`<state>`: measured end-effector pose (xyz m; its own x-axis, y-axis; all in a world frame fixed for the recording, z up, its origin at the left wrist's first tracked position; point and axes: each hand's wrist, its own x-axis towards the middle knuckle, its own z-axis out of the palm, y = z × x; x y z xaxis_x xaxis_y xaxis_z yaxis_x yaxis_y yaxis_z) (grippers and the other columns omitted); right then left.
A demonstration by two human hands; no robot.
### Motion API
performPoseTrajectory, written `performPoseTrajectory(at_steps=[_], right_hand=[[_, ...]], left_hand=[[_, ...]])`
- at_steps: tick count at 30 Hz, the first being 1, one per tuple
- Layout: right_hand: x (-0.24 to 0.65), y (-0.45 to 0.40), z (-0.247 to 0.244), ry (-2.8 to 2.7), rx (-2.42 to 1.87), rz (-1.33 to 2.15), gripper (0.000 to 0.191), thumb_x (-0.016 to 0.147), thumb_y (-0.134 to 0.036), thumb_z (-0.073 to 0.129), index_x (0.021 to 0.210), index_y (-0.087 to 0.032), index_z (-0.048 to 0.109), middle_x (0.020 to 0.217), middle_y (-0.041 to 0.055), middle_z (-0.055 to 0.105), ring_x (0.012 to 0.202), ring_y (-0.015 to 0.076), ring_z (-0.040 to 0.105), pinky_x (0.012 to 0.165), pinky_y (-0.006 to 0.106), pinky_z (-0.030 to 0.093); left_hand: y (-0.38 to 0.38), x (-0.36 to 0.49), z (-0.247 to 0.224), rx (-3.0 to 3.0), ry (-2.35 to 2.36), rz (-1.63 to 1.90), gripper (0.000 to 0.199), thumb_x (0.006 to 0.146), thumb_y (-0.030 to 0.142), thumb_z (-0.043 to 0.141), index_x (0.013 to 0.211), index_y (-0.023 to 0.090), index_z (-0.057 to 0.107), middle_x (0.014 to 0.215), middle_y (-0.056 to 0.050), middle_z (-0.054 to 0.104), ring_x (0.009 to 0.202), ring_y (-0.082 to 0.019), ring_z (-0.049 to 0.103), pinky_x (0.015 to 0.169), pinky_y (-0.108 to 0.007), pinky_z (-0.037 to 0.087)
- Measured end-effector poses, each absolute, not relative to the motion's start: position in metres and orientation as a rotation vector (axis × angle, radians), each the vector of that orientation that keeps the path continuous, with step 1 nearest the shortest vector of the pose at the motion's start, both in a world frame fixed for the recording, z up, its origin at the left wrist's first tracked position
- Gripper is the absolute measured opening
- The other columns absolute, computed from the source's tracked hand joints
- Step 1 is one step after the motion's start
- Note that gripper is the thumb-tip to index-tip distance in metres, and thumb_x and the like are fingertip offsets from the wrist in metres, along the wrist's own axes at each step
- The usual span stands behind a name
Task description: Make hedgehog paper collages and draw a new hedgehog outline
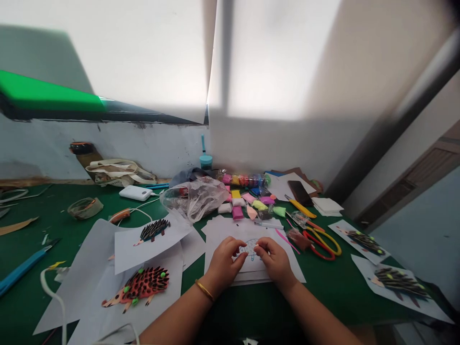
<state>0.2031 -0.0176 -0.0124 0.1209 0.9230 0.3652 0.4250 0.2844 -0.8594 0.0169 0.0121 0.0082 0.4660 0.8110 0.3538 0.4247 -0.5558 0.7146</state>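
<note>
A sheet of white paper (220, 239) lies in front of me, bearing a blue outline drawing (252, 245) of a rounded animal. Over the drawing's left side is my left hand (227, 258), a gold bangle at its wrist, thumb and forefinger curved with a gap between their tips. My right hand (273, 258) is over the drawing's right side, thumb and fingertips pinched together; a tiny pale bit may be between them, too small to make out. The hands are apart. Just beyond the sheet lie packets of coloured clay (237, 212) and a pale pen (269, 224).
Hedgehog pictures (147, 285) lie at left and right. Scissors (319, 243), a yellow cutter (302, 208) and a dark phone (300, 192) are to the right. A plastic bag (196, 196), a white power bank (135, 192) and a blue cutter (25, 268) are to the left.
</note>
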Motion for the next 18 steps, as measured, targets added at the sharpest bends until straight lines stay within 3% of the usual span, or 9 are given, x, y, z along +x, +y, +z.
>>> performPoseTrajectory(at_steps=[4, 12, 18], right_hand=[[0.2028, -0.0191, -0.0101, -1.555, -1.245, 0.583, 0.024, 0.094, -0.038, 0.049, 0.094, -0.021, 0.066, 0.083, 0.0035, 0.066, 0.077, 0.0177, 0.062, 0.074, 0.029, 0.048], [0.1990, -0.0203, -0.0106, -1.642, -1.236, 0.609, 0.031, 0.094, -0.041, 0.048, 0.077, -0.020, 0.064, 0.071, 0.0016, 0.063, 0.069, 0.0167, 0.059, 0.066, 0.027, 0.047], [0.1958, -0.0230, -0.0075, -1.715, -1.206, 0.643, 0.035, 0.097, -0.040, 0.040, 0.078, -0.021, 0.063, 0.071, 0.0020, 0.063, 0.069, 0.0171, 0.058, 0.067, 0.029, 0.046]], left_hand=[[0.0132, 0.0183, 0.0070, 2.178, 1.010, 0.927, 0.013, 0.087, 0.028, 0.060, 0.099, 0.022, 0.063, 0.085, -0.002, 0.056, 0.080, -0.016, 0.053, 0.071, -0.028, 0.043], [0.0118, 0.0207, 0.0056, 2.206, 1.026, 0.929, 0.017, 0.079, 0.029, 0.071, 0.090, 0.021, 0.061, 0.084, -0.001, 0.057, 0.079, -0.016, 0.052, 0.068, -0.027, 0.042], [0.0104, 0.0229, 0.0033, 2.249, 0.970, 0.960, 0.006, 0.086, 0.026, 0.062, 0.090, 0.021, 0.063, 0.084, -0.002, 0.058, 0.081, -0.017, 0.054, 0.071, -0.028, 0.043]])
